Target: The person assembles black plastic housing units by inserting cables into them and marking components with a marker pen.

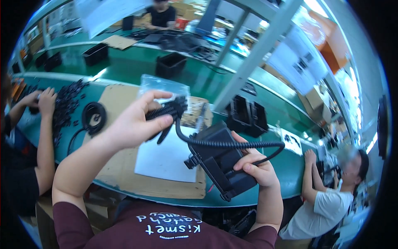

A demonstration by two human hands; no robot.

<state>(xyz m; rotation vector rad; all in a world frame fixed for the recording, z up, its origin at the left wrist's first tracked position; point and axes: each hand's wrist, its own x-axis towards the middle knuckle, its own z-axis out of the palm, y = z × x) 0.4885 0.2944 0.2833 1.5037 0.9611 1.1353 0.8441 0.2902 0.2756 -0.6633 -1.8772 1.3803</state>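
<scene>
My left hand (pixel 143 118) is closed around a bundle of black coiled cable (pixel 168 110), raised above the work surface. My right hand (pixel 259 166) grips a black plastic box (pixel 222 159) with a clip on its side, holding it tilted by its right edge. A ribbed black cable (pixel 238 144) runs from the bundle across the front of the box and loops back near my right fingers. Beneath both hands lie a white sheet (pixel 166 164) and a piece of cardboard (pixel 120 166). A clear plastic bag (pixel 159 83) rests on the cardboard's far side.
A coil of black cable (pixel 93 117) and a pile of small black parts (pixel 66 101) are at left, by a co-worker's hands (pixel 43 99). Black bins (pixel 246 116) stand beyond the box. Another person (pixel 331 195) sits at right. A slanting metal post (pixel 257 54) rises ahead.
</scene>
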